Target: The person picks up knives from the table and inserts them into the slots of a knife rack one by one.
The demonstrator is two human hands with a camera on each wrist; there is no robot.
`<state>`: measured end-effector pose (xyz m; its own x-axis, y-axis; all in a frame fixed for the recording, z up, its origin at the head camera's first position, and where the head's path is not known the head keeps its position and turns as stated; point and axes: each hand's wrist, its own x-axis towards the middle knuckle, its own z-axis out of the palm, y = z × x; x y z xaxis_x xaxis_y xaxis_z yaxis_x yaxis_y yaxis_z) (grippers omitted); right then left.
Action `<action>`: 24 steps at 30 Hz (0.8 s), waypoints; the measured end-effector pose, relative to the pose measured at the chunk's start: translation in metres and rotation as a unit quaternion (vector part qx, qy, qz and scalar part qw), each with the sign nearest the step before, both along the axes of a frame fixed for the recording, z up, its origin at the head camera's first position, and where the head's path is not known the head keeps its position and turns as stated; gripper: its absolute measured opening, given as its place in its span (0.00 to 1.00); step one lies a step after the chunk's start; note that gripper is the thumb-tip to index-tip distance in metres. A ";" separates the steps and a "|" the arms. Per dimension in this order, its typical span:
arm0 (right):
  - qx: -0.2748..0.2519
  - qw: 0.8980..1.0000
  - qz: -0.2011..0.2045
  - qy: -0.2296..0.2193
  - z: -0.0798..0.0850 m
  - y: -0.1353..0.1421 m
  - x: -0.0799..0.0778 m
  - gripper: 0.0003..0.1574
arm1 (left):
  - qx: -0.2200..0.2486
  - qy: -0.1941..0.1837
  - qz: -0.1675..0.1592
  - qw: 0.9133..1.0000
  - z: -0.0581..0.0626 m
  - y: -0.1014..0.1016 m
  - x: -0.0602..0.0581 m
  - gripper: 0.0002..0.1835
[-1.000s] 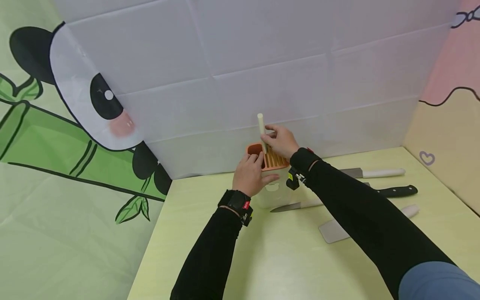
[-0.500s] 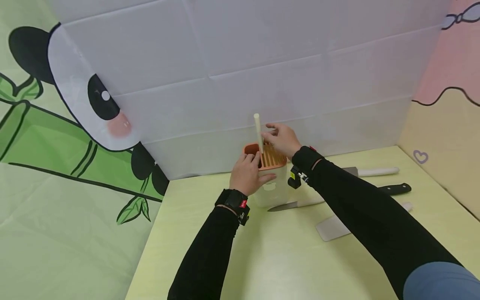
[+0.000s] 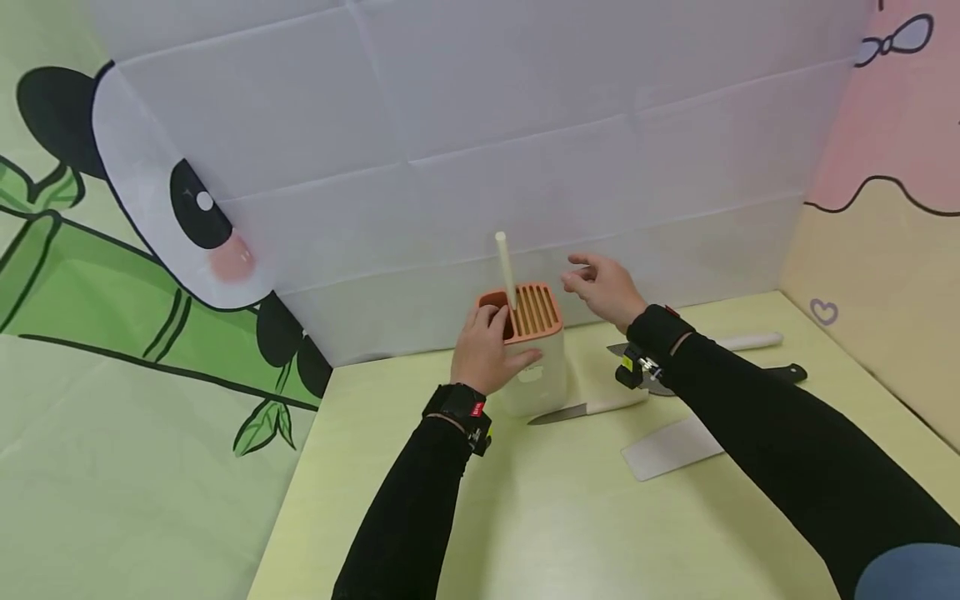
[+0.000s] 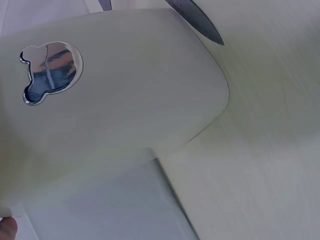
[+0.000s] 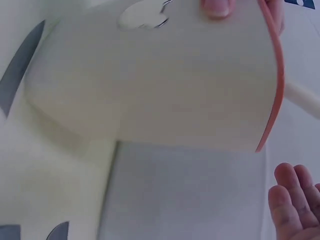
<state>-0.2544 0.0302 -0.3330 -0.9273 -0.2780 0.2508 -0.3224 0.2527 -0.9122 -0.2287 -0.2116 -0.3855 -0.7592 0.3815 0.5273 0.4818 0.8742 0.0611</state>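
Observation:
In the head view, a cream knife block (image 3: 547,367) with an orange slotted top stands upright on the table near the back wall. My left hand (image 3: 483,350) grips its left rim, fingers hooked over the edge and thumb against the front. A pale, slim handle (image 3: 506,262) rises from the top, leaning slightly left; whatever is below it is hidden inside. To the right of the block my right hand (image 3: 603,290) hovers with loosely bent fingers, holding nothing. The right wrist view shows those fingers (image 5: 292,195) apart from the block's orange rim (image 5: 277,95).
A small knife (image 3: 558,414) lies just in front of the block. Farther right are a white-handled knife (image 3: 753,341), a black-handled knife (image 3: 787,372) and a cleaver (image 3: 667,450), partly covered by the right arm. A white cloth wall (image 3: 450,208) rises behind the block.
My right hand has let go of the pale handle and moved right, away from the block. The handle stays upright in the top; the left hand keeps its grip.

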 end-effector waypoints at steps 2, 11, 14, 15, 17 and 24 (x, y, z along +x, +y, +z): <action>0.002 1.000 -0.011 -0.004 -0.005 0.011 0.002 0.32 | 0.015 -0.003 -0.006 1.000 0.000 -0.001 0.001 0.50; 0.045 0.998 -0.054 0.000 -0.026 0.052 0.008 0.34 | 0.036 0.011 -0.021 0.999 0.006 -0.010 0.020 0.50; 0.061 0.996 -0.062 0.009 -0.031 0.061 0.011 0.35 | 0.027 0.016 -0.022 0.999 0.006 -0.015 0.029 0.51; 0.066 0.996 -0.063 0.016 -0.033 0.064 0.012 0.34 | 0.027 0.019 -0.024 0.999 0.005 -0.017 0.032 0.51; 0.075 0.995 -0.067 0.029 -0.037 0.068 0.015 0.34 | 0.031 0.026 -0.029 0.999 0.002 -0.021 0.037 0.51; 0.114 0.991 -0.065 0.041 -0.063 0.085 0.025 0.31 | 0.046 0.029 -0.031 0.998 -0.012 -0.025 0.057 0.53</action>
